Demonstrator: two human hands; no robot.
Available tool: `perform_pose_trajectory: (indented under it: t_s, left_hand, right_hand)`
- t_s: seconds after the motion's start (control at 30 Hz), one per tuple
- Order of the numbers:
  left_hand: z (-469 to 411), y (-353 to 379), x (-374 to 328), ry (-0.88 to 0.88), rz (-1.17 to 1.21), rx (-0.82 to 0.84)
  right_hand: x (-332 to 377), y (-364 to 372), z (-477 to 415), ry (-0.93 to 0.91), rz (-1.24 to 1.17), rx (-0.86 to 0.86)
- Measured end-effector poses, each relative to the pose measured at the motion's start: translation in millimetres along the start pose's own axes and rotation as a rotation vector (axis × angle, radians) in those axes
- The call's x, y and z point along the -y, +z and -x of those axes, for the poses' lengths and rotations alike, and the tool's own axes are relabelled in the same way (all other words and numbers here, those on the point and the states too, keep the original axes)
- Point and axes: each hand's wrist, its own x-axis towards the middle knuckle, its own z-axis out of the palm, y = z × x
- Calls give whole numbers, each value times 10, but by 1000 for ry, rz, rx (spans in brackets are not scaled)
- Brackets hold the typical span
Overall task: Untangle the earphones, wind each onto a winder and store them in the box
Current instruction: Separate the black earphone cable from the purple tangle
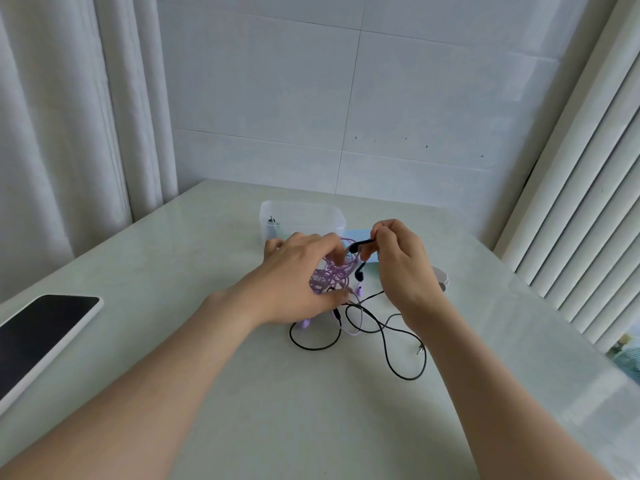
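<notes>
just in front of the box [301, 216], your left hand [298, 271] gripped the purple tangle [332, 276] while your right hand [398, 261] pinched a black earbud [362, 244]; pulling hard could have cinched the knots tighter.

table [207, 341]: smooth, glossy, pale stone-like top | box [301, 216]: clear, faintly frosted plastic | purple cable [332, 275]: shiny plastic sheath | black cable [391, 344]: matt rubbery sheath | jack plug [420, 349]: bright metal | phone [38, 334]: glossy black glass, white rim | curtain [69, 133]: matt cloth | wall tiles [346, 98]: smooth, satin
</notes>
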Motion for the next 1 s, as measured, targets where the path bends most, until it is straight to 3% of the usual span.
perform_pose_trajectory:
  t_s: [0.13,0.37,0.5,0.67,0.83,1.0]
  left_hand:
    - [4,-18,-72,-36,133,-54]
    - [-21,-50,-126,-20,274,-83]
    - [-57,-41,-41,-49,256,-239]
    - [-62,-48,-32,-47,322,-264]
    - [-36,-50,-62,-74,283,-200]
    - [3,33,4,-118,-5,54]
  right_hand:
    - [19,-18,-14,39,-89,3]
    - [3,45,15,15,-42,125]
    - [22,33,50,-11,-11,91]
    - [1,42,29,-105,49,14]
    - [52,53,50,-146,-27,-29]
    - [105,5,25,-197,-151,-200]
